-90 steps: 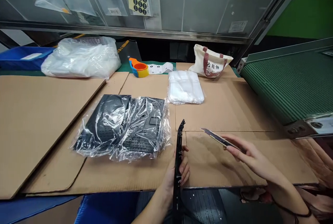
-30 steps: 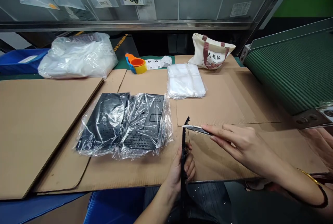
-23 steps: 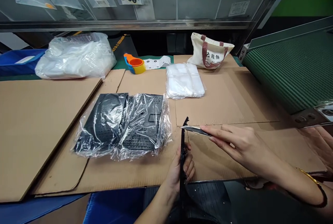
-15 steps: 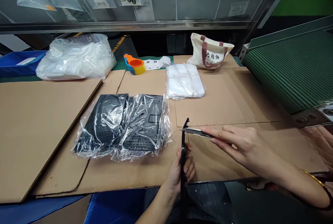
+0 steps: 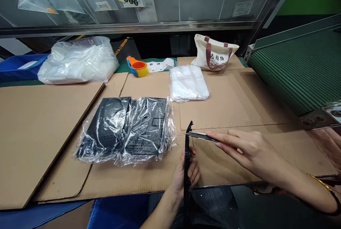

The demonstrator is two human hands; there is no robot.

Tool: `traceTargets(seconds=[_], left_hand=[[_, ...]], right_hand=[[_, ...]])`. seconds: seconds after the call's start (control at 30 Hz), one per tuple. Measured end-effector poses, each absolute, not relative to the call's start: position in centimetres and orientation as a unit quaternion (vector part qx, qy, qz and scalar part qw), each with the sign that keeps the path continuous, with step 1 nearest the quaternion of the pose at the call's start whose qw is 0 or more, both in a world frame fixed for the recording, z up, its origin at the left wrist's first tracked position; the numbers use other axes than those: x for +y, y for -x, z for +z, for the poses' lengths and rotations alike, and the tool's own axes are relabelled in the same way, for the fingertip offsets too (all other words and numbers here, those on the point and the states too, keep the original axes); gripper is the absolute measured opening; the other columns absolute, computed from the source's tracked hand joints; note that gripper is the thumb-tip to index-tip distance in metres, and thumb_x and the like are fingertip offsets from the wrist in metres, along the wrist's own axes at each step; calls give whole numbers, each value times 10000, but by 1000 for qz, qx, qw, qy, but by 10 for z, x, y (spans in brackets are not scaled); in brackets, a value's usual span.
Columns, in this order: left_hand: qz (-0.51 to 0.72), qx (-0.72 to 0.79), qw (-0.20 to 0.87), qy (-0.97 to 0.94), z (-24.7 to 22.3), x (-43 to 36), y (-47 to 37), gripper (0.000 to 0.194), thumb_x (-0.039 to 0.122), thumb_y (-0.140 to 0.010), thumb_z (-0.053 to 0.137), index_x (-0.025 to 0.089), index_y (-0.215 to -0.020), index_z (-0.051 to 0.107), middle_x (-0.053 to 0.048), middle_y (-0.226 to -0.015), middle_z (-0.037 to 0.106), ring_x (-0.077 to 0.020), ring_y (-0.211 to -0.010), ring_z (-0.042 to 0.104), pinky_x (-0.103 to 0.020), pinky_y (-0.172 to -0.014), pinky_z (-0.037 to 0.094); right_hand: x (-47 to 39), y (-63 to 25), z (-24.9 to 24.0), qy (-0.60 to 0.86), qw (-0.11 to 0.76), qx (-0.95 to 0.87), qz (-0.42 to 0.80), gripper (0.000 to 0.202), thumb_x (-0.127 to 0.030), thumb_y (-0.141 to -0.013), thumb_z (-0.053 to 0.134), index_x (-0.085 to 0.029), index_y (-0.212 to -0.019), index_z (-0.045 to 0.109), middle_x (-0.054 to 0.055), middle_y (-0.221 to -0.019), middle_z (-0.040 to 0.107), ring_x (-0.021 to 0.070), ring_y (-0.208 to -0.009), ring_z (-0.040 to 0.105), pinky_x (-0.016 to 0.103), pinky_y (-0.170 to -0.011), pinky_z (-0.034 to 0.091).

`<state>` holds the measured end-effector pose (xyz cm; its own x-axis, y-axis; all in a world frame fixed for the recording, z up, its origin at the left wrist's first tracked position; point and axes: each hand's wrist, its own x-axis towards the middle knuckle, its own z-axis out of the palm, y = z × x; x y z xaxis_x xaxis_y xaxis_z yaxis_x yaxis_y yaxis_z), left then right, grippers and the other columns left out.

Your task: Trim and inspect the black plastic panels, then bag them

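Observation:
My left hand is wrapped round a thin black plastic panel, held upright and seen edge-on in front of the table's near edge. My right hand pinches a slim utility knife between thumb and fingers. Its pointed tip lies across the upper part of the panel's edge; whether it touches is hard to tell. Left of my hands, black perforated plastic panels lie in clear plastic wrap on the cardboard. The broad face of the held panel is turned out of sight.
Beyond my hands lies a stack of clear bags. Behind it are a canvas tote, orange and yellow cups and a large plastic bundle. A green conveyor belt borders the right; raised cardboard covers the left.
Both hands and what they hold stay almost in place. The panel's lower part has shifted very slightly left; the camera view has moved a little.

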<state>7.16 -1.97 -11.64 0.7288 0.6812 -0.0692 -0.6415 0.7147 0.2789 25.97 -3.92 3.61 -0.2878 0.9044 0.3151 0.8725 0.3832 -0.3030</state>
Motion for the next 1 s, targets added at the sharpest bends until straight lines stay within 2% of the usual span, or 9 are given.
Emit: traceTargets(seconds=[0.17, 0.4, 0.53, 0.6, 0.67, 0.77, 0.83, 0.9, 1.0], left_hand=[[353, 72, 925, -119, -114, -19, -71, 277, 459, -937, 517, 197, -957, 602, 117, -374, 353, -41, -238, 131, -123, -245, 204], [352, 101, 923, -115, -118, -20, -71, 295, 498, -918, 535, 212, -943, 605, 125, -352, 308, -49, -236, 105, -135, -243, 168], [358, 109, 920, -115, -122, -22, -71, 312, 509, -884, 584, 202, -924, 614, 126, -363, 279, -47, -249, 96, -143, -245, 145], [361, 128, 917, -111, -123, -21, -71, 315, 507, -871, 603, 197, -920, 619, 124, -359, 268, -49, -257, 93, -148, -249, 148], [361, 150, 915, -103, -120, -21, -71, 312, 505, -868, 607, 197, -911, 630, 119, -349, 284, -49, -255, 101, -149, -249, 154], [349, 189, 913, -90, -110, -18, -71, 315, 494, -822, 675, 184, -875, 653, 100, -378, 392, -44, -255, 211, -144, -255, 224], [352, 222, 905, -92, -96, -15, -68, 293, 430, -790, 734, 190, -943, 667, 68, -496, 555, -55, -327, 415, -146, -337, 377], [371, 254, 887, -104, -79, -12, -65, 341, 322, -787, 754, 225, -1096, 648, 23, -759, 706, -94, -569, 635, -182, -567, 533], [411, 280, 858, -130, -55, -4, -60, 524, 206, -761, 757, 271, -1251, 584, -10, -1094, 718, -175, -1002, 677, -280, -908, 531]], right_hand=[[-37, -262, 33, 561, 224, -797, 19, 350, -295, -1029, 375, -241, -1274, 619, 1, -700, 653, 99, -537, 573, 222, -503, 396], [-40, -262, 34, 554, 227, -799, 52, 350, -296, -1027, 375, -233, -1254, 635, 10, -722, 661, 104, -564, 593, 215, -511, 415], [-44, -257, 40, 539, 234, -798, 138, 342, -316, -1019, 399, -261, -1258, 638, -6, -645, 635, 112, -529, 579, 212, -473, 404], [-46, -256, 41, 517, 240, -781, 255, 321, -344, -1006, 437, -296, -1245, 647, 0, -737, 705, 121, -622, 649, 206, -555, 481], [-49, -259, 36, 500, 260, -741, 365, 305, -416, -970, 504, -319, -1206, 672, 12, -947, 757, 153, -804, 709, 238, -709, 551], [-52, -271, 11, 545, 343, -653, 398, 412, -549, -888, 576, -296, -1196, 680, 53, -1162, 714, 231, -1030, 685, 342, -858, 568], [-52, -281, -13, 626, 404, -581, 327, 446, -546, -893, 564, -267, -1228, 657, 83, -1182, 701, 254, -1071, 665, 398, -888, 560], [-52, -287, -38, 693, 415, -545, 223, 407, -481, -923, 540, -239, -1231, 649, 99, -1150, 707, 261, -1059, 660, 436, -896, 550], [-53, -283, -63, 702, 326, -622, 119, 319, -385, -939, 524, -230, -1173, 677, 90, -936, 725, 262, -885, 672, 438, -783, 573]])
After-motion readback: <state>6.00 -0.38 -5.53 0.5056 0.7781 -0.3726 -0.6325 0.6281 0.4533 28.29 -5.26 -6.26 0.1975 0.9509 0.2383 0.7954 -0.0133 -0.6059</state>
